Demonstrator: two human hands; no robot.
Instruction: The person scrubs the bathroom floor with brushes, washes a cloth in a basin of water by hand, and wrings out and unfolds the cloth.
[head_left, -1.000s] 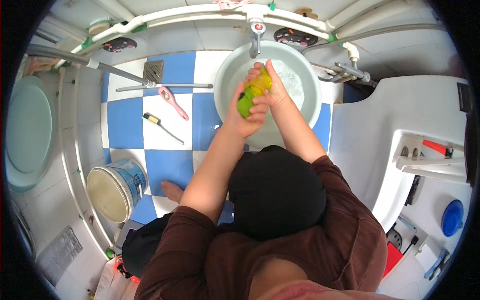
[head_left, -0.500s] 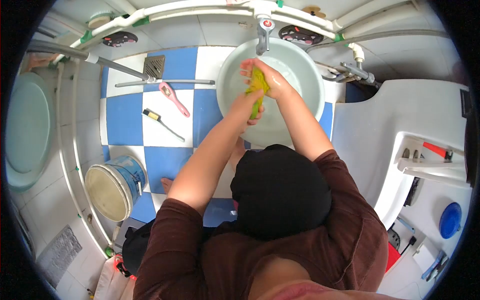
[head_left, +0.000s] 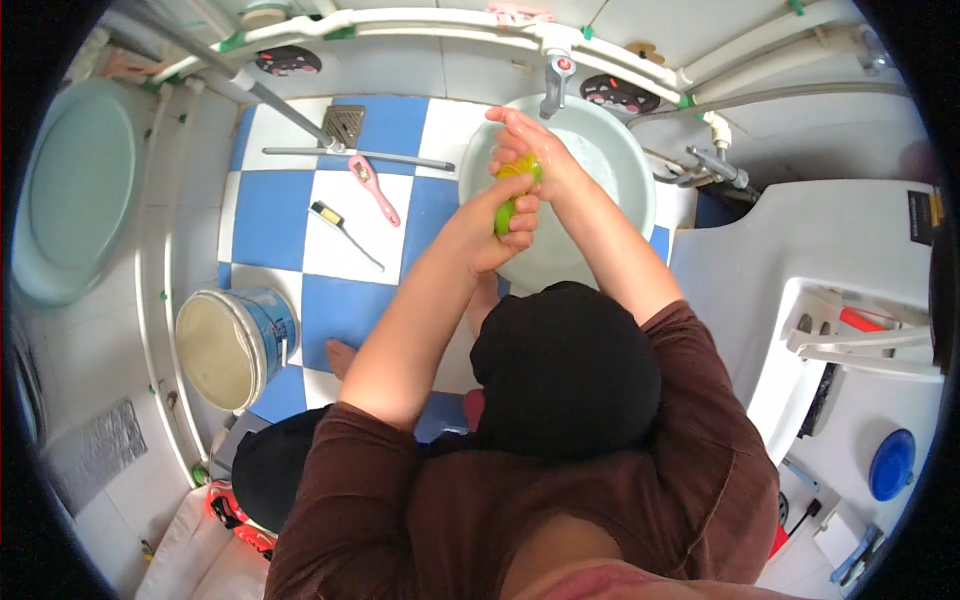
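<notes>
Over the left part of a pale green basin (head_left: pixel 637 190), a bunched yellow-green cloth (head_left: pixel 519 169) is squeezed between my two hands. My left hand (head_left: pixel 503 222) has its fingers wrapped round the lower end, and green bulges out beside the thumb. Pressed against the upper end is my right hand (head_left: pixel 540 155), wet, with some fingers curled at the cloth and others stretched out past it. Water shows in the basin under a metal tap (head_left: pixel 556 85).
On the blue and white tiles lie a pink-handled brush (head_left: pixel 375 190), a small scrubbing brush (head_left: pixel 345 235) and a grey floor squeegee (head_left: pixel 360 155). A bucket (head_left: pixel 245 345) stands left, near a foot. A white washboard sink (head_left: pixel 790 230) is at right; pipes run along the wall.
The cloth is bunched tighter, with less of it showing. My left hand has closed further round it, and some fingers of my right hand have straightened. The whole view has shifted slightly.
</notes>
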